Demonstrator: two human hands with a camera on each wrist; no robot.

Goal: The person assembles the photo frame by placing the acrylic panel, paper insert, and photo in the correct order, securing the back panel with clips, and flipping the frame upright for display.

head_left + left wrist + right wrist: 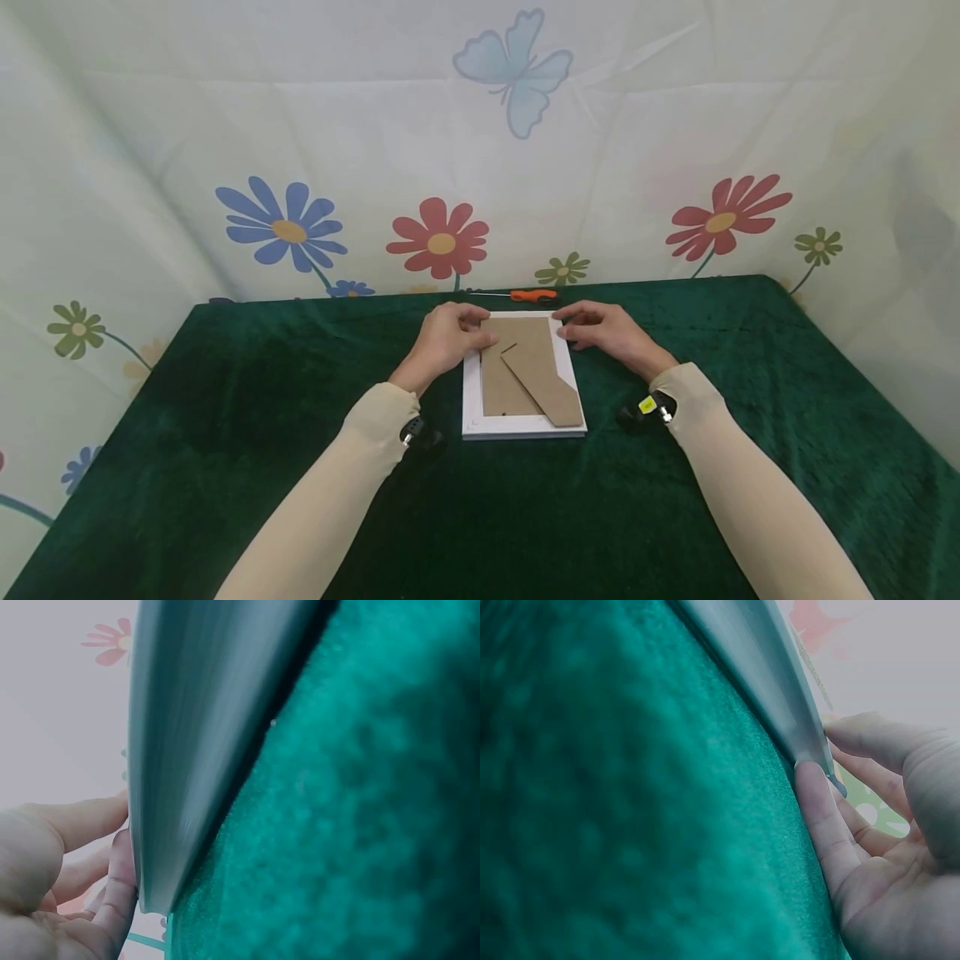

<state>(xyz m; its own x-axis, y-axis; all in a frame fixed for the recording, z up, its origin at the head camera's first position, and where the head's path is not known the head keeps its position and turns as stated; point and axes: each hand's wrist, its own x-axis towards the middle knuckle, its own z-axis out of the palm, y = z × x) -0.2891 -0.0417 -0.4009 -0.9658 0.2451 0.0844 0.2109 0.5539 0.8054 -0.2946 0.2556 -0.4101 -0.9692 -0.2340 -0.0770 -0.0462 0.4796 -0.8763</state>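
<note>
A white picture frame (472,396) lies back side up on the green cloth, its brown backing board (501,396) facing me. The stand leg (557,402) lies slanted across the board toward the lower right. My left hand (445,337) holds the upper left corner, thumb over the board's edge. In the left wrist view, the fingers (124,859) meet the frame's side wall (187,750). At the upper right corner my right hand (611,333) grips the rim; the right wrist view shows a finger (815,791) against the side wall (757,667).
A screwdriver with an orange handle (534,296) lies just behind the frame, near the far edge of the table. Dark green cloth (300,375) covers the table. A white curtain (375,125) printed with flowers and a butterfly hangs behind it.
</note>
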